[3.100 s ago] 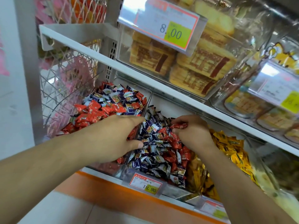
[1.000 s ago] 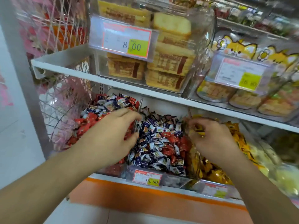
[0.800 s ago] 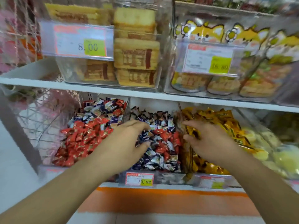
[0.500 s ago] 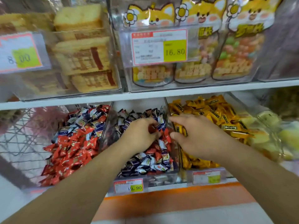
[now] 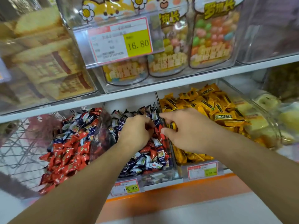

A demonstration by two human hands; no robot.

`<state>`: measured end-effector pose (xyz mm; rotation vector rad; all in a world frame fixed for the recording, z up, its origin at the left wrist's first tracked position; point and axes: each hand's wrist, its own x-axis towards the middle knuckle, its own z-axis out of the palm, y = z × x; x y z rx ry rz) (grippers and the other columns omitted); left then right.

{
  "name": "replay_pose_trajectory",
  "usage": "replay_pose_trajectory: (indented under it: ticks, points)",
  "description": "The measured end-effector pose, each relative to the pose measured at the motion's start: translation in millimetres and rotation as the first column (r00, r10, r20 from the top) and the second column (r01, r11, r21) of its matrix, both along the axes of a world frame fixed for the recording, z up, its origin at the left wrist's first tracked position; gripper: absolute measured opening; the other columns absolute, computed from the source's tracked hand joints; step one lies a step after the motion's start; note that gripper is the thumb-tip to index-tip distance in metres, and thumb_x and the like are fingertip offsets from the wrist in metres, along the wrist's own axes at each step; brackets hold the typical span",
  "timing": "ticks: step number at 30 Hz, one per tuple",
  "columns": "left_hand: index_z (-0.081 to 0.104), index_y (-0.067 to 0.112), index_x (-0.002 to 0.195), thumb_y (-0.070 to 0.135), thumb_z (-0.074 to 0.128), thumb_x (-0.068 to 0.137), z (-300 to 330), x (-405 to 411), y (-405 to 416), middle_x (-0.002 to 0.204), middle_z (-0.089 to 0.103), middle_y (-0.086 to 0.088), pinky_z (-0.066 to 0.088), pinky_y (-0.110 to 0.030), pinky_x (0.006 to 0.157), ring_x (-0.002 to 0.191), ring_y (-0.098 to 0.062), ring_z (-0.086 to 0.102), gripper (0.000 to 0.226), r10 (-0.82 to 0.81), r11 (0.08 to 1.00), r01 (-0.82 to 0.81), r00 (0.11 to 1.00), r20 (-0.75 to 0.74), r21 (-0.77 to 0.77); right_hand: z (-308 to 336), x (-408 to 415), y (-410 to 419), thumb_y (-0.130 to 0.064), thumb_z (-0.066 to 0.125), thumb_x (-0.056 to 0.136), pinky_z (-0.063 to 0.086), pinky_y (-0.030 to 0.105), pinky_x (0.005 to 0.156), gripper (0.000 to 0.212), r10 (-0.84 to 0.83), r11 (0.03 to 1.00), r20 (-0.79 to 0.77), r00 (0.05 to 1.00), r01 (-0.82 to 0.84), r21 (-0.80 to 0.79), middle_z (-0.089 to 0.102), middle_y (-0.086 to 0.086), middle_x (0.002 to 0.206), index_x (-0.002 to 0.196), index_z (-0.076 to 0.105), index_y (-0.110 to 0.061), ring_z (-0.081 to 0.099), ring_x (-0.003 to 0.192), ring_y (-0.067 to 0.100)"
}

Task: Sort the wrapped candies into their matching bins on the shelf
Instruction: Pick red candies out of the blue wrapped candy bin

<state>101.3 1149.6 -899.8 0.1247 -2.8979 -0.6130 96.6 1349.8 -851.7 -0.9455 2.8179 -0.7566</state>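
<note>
Three clear bins on the lower shelf (image 5: 161, 183). Left bin (image 5: 68, 143): mostly red candies, some blue strays. Middle bin (image 5: 155, 159): blue candies with red strays near its right side; sorting judged unfinished. Right bin (image 5: 210, 113): yellow packs only.

Left hand (image 5: 135, 133): in the middle bin, fingers curled into the candies; a grasp cannot be confirmed. Right hand (image 5: 186, 130): over the divider wall (image 5: 161, 113) between the middle and right bins, forefinger and thumb spread, nothing visibly held.

Clearance: upper shelf edge (image 5: 145, 91) close overhead; bin walls stand between piles, so transfers likely need a lift over them.
</note>
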Motion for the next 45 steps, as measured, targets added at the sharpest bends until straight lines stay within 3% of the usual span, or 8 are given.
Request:
replay_pose_trajectory:
  ticks: [7,16,21,25,32,37,41,45]
  points:
    - [0.08,0.032,0.09,0.021,0.079,0.088,19.7,20.7,-8.3,0.083,0.072,0.019,0.054,-0.009,0.074,0.077,0.005,0.066,0.011,0.138,0.952,-0.104,0.985,-0.101,0.287,2.7,1.9,-0.4,-0.043,0.053,0.105,0.039,0.016,0.047,0.058,-0.003,1.0,0.02,1.0,0.003,0.011,0.065,-0.001,0.134,0.16,0.035,-0.034,0.051,0.042,-0.006]
    - [0.079,0.028,0.093,0.017,0.081,0.086,61.7,105.3,-42.2,0.093,0.077,0.01,0.055,-0.028,0.094,0.094,-0.007,0.072,0.013,0.22,0.69,-0.098,0.972,-0.08,0.717,8.0,13.7,-17.0,-0.029,0.054,0.104,0.036,0.017,0.036,0.05,-0.074,0.993,-0.014,0.997,0.075,0.09,0.069,0.004,0.102,0.153,0.044,-0.027,0.049,0.04,0.004]
    - [0.076,0.03,0.089,0.016,0.081,0.086,68.7,137.1,-91.1,0.086,0.077,0.01,0.057,-0.033,0.085,0.085,-0.007,0.072,0.015,0.398,0.758,-0.218,0.901,-0.172,0.615,14.8,21.4,-29.3,-0.02,0.057,0.102,0.035,0.019,0.039,0.044,-0.144,0.984,0.022,0.989,0.141,0.108,0.066,0.003,0.098,0.145,0.054,-0.018,0.051,0.052,0.008]
    - [0.069,0.039,0.107,0.024,0.075,0.087,63.3,153.5,-109.0,0.112,0.072,0.008,0.051,-0.03,0.08,0.093,-0.017,0.069,0.026,0.394,0.912,-0.373,0.913,-0.109,0.171,18.5,26.1,-33.3,-0.017,0.054,0.103,0.055,0.033,0.051,0.04,-0.182,0.977,0.016,0.983,0.179,0.116,0.068,0.005,0.098,0.143,0.056,-0.021,0.059,0.053,0.017]
    - [0.063,0.037,0.127,0.027,0.071,0.091,53.4,143.3,-81.3,0.129,0.059,0.014,0.038,-0.025,0.104,0.121,-0.012,0.051,0.038,0.092,0.996,-0.089,0.987,-0.134,0.025,15.4,27.4,-31.2,-0.02,0.059,0.103,0.049,0.033,0.039,0.053,-0.226,0.974,0.1,0.969,0.224,0.032,0.069,0.005,0.123,0.153,0.048,-0.032,0.055,0.04,0.015]
    - [0.067,0.03,0.125,0.023,0.074,0.09,45.0,123.9,-50.8,0.125,0.059,0.012,0.037,-0.037,0.112,0.125,-0.014,0.048,0.036,-0.024,0.996,0.003,0.975,-0.223,-0.093,15.2,27.5,-21.3,-0.024,0.057,0.106,0.053,0.029,0.049,0.058,-0.222,0.975,0.219,0.95,0.223,0.02,0.057,-0.005,0.143,0.156,0.038,-0.045,0.069,0.074,0.032]
    - [0.061,0.032,0.132,0.032,0.073,0.093,39.9,93.2,-21.4,0.132,0.054,0.015,0.042,-0.029,0.108,0.121,-0.007,0.052,0.041,-0.09,0.989,0.1,0.992,-0.085,0.113,12.2,21.3,-14.5,-0.027,0.059,0.105,0.049,0.021,0.053,0.057,-0.198,0.978,0.226,0.954,0.207,-0.019,0.057,-0.015,0.132,0.155,0.039,-0.046,0.07,0.079,0.018]
    - [0.048,0.031,0.148,0.037,0.078,0.089,22.0,51.8,-2.3,0.148,0.05,0.006,0.037,-0.019,0.102,0.133,-0.015,0.05,0.066,-0.158,0.962,0.132,0.983,0.092,0.239,8.3,17.8,-10.8,-0.028,0.06,0.104,0.04,0.014,0.042,0.057,-0.171,0.979,0.216,0.961,0.191,-0.073,0.053,-0.017,0.122,0.155,0.04,-0.045,0.049,0.041,0.002]
